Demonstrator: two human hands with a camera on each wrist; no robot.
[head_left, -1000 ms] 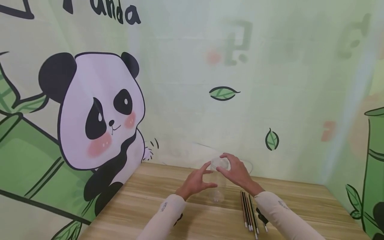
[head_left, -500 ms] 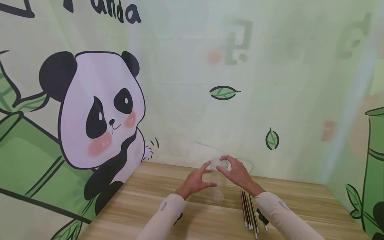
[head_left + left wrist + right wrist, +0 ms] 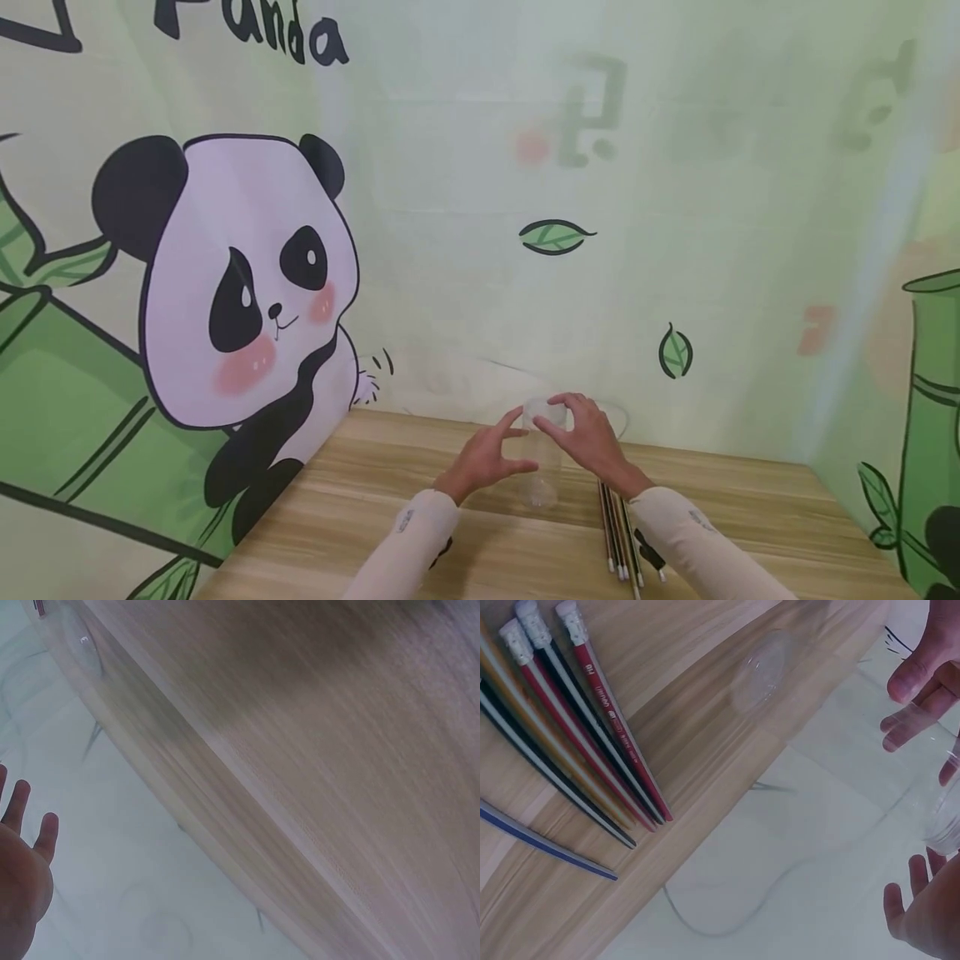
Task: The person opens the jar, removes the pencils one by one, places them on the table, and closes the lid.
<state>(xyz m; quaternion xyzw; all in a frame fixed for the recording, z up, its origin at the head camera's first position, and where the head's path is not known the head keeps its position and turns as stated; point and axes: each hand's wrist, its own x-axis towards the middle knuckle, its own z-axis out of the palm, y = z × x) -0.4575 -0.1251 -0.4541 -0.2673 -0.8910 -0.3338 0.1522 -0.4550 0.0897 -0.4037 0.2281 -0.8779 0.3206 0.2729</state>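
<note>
A clear plastic jar [image 3: 543,471] stands upright between my hands, its round base [image 3: 761,671] showing over the wood in the right wrist view. My left hand [image 3: 483,457] holds it by the left side, thumb lower down and fingers near the top. From the right, my right hand [image 3: 588,433] grips around the jar's top with thumb and forefinger. The left wrist view catches only part of the left hand [image 3: 22,877], its outer fingers spread, and the jar's base [image 3: 84,645]. In the right wrist view, the jar's ringed top [image 3: 945,817] is partly cut off.
Several pencils [image 3: 617,533] with white ends lie together on the wooden table [image 3: 360,483], right of the jar and beside the right forearm. A printed panda curtain [image 3: 450,275] hangs along the table's far edge. A dark object [image 3: 649,550] shows at the right sleeve.
Hands and jar keep almost the same pose throughout. The head view has shifted very slightly.
</note>
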